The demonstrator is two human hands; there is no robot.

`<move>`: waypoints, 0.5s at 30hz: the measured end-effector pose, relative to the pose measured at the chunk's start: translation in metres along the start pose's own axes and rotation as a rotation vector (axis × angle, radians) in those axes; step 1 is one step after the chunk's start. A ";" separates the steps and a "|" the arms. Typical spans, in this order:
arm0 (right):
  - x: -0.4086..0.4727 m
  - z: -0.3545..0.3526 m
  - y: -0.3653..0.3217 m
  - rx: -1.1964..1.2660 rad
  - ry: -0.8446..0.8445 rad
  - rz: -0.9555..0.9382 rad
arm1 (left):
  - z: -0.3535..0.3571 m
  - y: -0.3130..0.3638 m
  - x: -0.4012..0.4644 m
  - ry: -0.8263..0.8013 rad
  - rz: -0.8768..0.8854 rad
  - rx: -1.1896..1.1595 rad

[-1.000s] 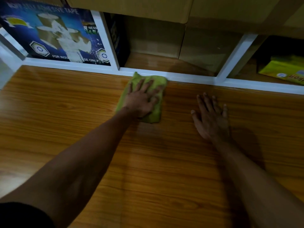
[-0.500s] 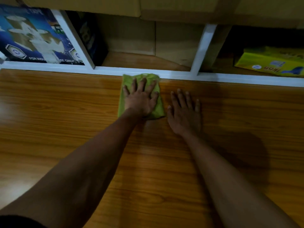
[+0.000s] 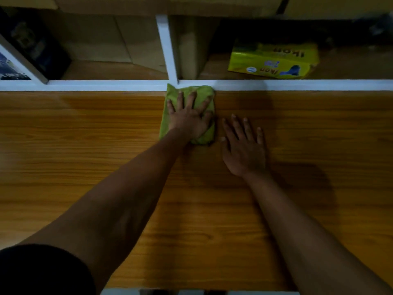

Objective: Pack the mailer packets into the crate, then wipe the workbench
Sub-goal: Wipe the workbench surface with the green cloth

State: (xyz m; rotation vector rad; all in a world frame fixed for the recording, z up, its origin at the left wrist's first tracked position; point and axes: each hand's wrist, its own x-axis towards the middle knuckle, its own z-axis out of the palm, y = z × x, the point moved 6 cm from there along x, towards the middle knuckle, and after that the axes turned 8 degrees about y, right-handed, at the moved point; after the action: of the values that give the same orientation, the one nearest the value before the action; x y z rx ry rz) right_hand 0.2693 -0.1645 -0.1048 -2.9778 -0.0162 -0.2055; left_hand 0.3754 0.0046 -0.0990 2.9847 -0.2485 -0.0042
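Left hand (image 3: 189, 120), fingers splayed flat, presses folded soft green cloth (image 3: 204, 136) against white shelf rail (image 3: 106, 85); right hand (image 3: 244, 150) flat, released, on glossy wood-grain tabletop (image 3: 85, 145) beside it.

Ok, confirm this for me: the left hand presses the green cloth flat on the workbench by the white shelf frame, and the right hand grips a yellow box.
Not quite. In the head view the right hand holds nothing; it lies flat on the workbench beside the green cloth. The yellow box sits untouched on the shelf behind the white shelf frame. The left hand does press the cloth flat.
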 end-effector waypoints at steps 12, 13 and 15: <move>-0.043 -0.017 0.034 0.046 -0.035 -0.045 | 0.002 0.044 -0.129 0.081 0.004 -0.006; -0.043 -0.016 0.034 0.045 -0.018 -0.045 | 0.003 0.042 -0.102 0.083 -0.001 -0.006; -0.043 -0.014 0.036 0.039 0.024 -0.041 | 0.002 0.036 -0.045 0.066 -0.057 -0.028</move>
State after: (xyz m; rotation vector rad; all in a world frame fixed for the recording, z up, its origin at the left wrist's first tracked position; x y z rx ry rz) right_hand 0.2253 -0.2025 -0.1026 -2.9382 -0.0769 -0.2428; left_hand 0.3251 -0.0233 -0.0965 2.9568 -0.1550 0.0840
